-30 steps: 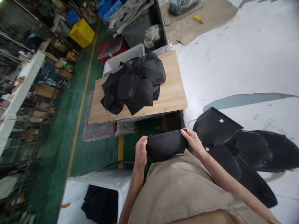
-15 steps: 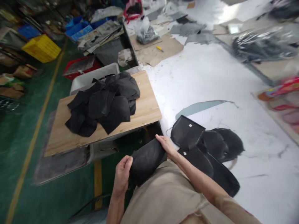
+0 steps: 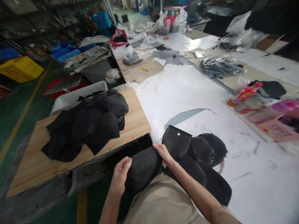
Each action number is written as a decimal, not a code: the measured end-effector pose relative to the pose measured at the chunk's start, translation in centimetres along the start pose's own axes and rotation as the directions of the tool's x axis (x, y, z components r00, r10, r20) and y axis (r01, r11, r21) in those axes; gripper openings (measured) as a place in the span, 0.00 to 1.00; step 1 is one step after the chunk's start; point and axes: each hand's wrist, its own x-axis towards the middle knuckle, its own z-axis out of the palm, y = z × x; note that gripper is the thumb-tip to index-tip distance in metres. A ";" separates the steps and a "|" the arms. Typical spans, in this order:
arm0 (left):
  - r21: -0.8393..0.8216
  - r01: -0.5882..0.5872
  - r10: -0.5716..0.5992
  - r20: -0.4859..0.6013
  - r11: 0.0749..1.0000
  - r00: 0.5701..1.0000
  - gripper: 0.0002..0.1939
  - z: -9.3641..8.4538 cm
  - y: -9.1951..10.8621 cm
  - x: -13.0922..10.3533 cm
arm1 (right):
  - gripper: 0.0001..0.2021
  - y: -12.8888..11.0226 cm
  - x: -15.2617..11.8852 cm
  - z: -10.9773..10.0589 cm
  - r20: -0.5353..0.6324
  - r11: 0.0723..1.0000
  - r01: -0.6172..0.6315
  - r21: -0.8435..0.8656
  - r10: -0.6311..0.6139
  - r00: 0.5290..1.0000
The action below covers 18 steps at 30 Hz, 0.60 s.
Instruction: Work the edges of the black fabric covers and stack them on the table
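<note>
A black fabric piece (image 3: pixel 143 168) is stretched between both hands, close in front of my body. My left hand (image 3: pixel 121 174) pinches its left edge, and my right hand (image 3: pixel 163 153) grips its upper right corner. Just right of it, several black shaped pieces (image 3: pixel 176 141) overlap on the white table (image 3: pixel 187 90); one bears a small white sticker. To the left, a heap of black fabric pieces (image 3: pixel 93 118) lies on a wooden board (image 3: pixel 137 115).
Behind the board are a grey bin (image 3: pixel 79 93) and a red crate (image 3: pixel 65 85). A yellow cutter (image 3: pixel 144 68) lies on brown card farther back. A bottle (image 3: pixel 245 93) and pink boxes (image 3: pixel 277 127) stand at the right.
The view has tilted up and turned right, showing more of the far table. Both hands still hold the black piece, which looks flatter and more spread out.
</note>
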 end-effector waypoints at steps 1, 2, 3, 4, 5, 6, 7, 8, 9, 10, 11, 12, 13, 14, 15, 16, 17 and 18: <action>0.007 -0.031 0.031 -0.006 0.999 0.999 0.20 -0.1 0.9 0.8 | 0.23 -0.6 0.3 -1.0 -0.029 0.999 0.034 -0.040 -0.036 0.999; 0.007 -0.076 0.077 -0.020 0.997 0.997 0.21 -0.4 2.0 1.8 | 0.22 -1.3 0.7 -2.2 -0.060 0.994 0.066 -0.083 -0.072 0.996; -0.010 -0.149 0.149 -0.066 0.989 0.987 0.21 -0.8 3.6 2.8 | 0.20 -2.0 1.0 -3.6 -0.091 0.987 0.094 -0.131 -0.107 0.990; -0.036 -0.234 0.229 -0.115 0.971 0.967 0.21 -1.4 5.4 4.0 | 0.18 -2.6 1.5 -5.2 -0.120 0.976 0.116 -0.185 -0.139 0.983; -0.057 -0.330 0.316 -0.173 0.942 0.933 0.21 -2.2 7.4 5.2 | 0.14 -3.1 2.0 -6.9 -0.149 0.962 0.133 -0.238 -0.171 0.974; -0.061 -0.439 0.411 -0.257 0.896 0.874 0.21 -3.2 9.4 6.3 | 0.11 -3.5 2.6 -8.7 -0.200 0.934 0.142 -0.328 -0.215 0.956; -0.059 -0.541 0.491 -0.345 0.839 0.800 0.21 -4.4 11.3 7.4 | 0.10 -3.6 3.3 -10.4 -0.264 0.811 0.112 -0.574 -0.313 0.912; -0.042 -0.623 0.549 -0.428 0.781 0.718 0.21 -5.5 12.8 8.3 | 0.12 -3.5 4.1 -12.0 -0.290 0.649 0.031 -0.760 -0.380 0.878; -0.002 -0.656 0.570 -0.493 0.754 0.657 0.22 -6.6 13.8 9.1 | 0.15 -3.2 4.8 -13.4 -0.282 0.499 -0.051 -0.865 -0.400 0.872; 0.048 -0.643 0.561 -0.542 0.764 0.626 0.22 -7.5 14.1 9.6 | 0.18 -2.7 5.4 -14.6 -0.274 0.382 -0.116 -0.917 -0.389 0.880; 0.086 -0.597 0.529 -0.576 0.798 0.624 0.22 -8.2 13.7 9.9 | 0.19 -2.1 5.9 -15.7 -0.273 0.304 -0.165 -0.938 -0.360 0.892; 0.104 -0.526 0.477 -0.593 0.844 0.648 0.22 -8.5 12.7 10.0 | 0.21 -1.4 6.3 -16.5 -0.274 0.250 -0.199 -0.948 -0.316 0.908; 0.096 -0.435 0.406 -0.577 0.895 0.708 0.22 -8.5 11.1 9.9 | 0.21 -0.8 6.5 -17.1 -0.277 0.215 -0.222 -0.951 -0.269 0.923; 0.092 -0.350 0.344 -0.529 0.932 0.776 0.22 -8.2 9.0 9.5 | 0.21 -0.2 6.6 -17.5 -0.268 0.192 -0.226 -0.955 -0.235 0.934; 0.104 -0.274 0.289 -0.479 0.956 0.829 0.22 -7.7 6.7 9.0 | 0.21 0.3 6.7 -17.9 -0.259 0.180 -0.223 -0.958 -0.209 0.943; 0.108 -0.233 0.256 -0.441 0.967 0.860 0.21 -7.0 4.2 8.2 | 0.19 0.6 6.7 -18.2 -0.244 0.176 -0.211 -0.961 -0.190 0.951; 0.109 -0.200 0.227 -0.406 0.974 0.885 0.21 -6.2 1.8 7.4 | 0.17 0.6 6.7 -18.4 -0.215 0.182 -0.182 -0.966 -0.182 0.959; 0.120 -0.159 0.191 -0.342 0.980 0.920 0.20 -5.3 -0.4 6.5 | 0.16 0.3 6.5 -18.6 -0.172 0.196 -0.135 -0.971 -0.187 0.967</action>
